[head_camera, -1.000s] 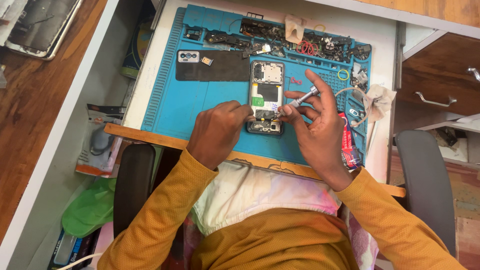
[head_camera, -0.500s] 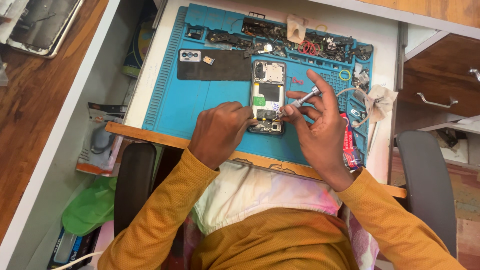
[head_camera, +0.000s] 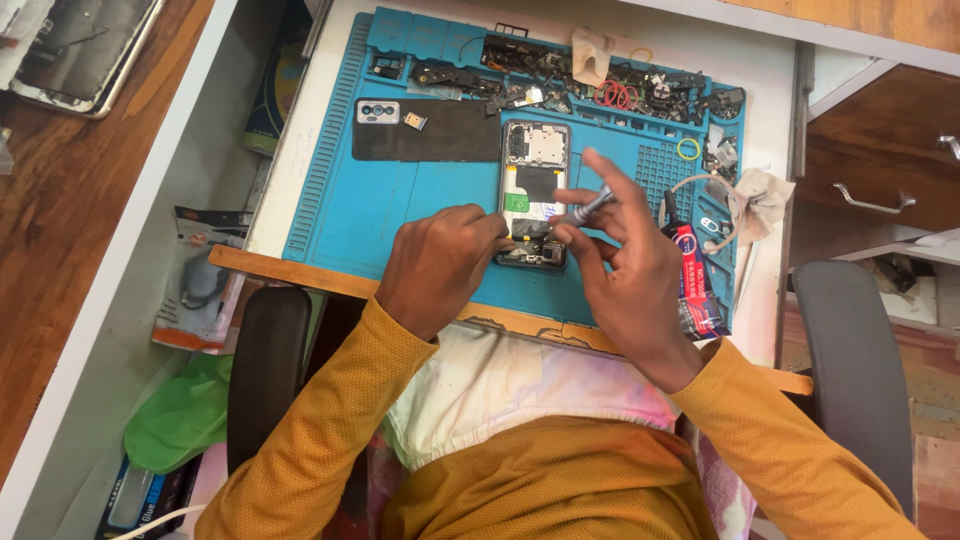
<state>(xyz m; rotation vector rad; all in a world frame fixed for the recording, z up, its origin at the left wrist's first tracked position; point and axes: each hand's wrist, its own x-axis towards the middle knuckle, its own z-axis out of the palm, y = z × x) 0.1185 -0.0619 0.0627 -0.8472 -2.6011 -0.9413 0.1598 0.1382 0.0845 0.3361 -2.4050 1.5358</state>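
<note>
1. Since the earlier frame almost nothing has moved: both hands stay over the lower end of the opened phone (head_camera: 533, 190), and only the right hand (head_camera: 625, 270) has shifted its tool a little, with the tip lower toward the phone.
2. The left hand (head_camera: 440, 262) is curled narrow, and its fingertips press on the bottom edge of the phone to keep it steady on the blue mat (head_camera: 400, 210).
3. The right hand holds a thin grey screwdriver (head_camera: 592, 206) between thumb and fingers, tilted, with the point near the lower part of the phone.
4. I judge the step in hand to be work on a small screw or part at the bottom of the phone. The next move calls for a steady tip and a phone that does not slide.
5. The phone lies in the middle of the mat on the counter (head_camera: 770, 130), with its back removed. The dark back cover (head_camera: 440, 132) is just beside it at the left.
6. The exact spot where the tip touches is hidden by the fingers. The small parts (head_camera: 600, 85) along the far edge of the mat are too small to tell apart.
</note>
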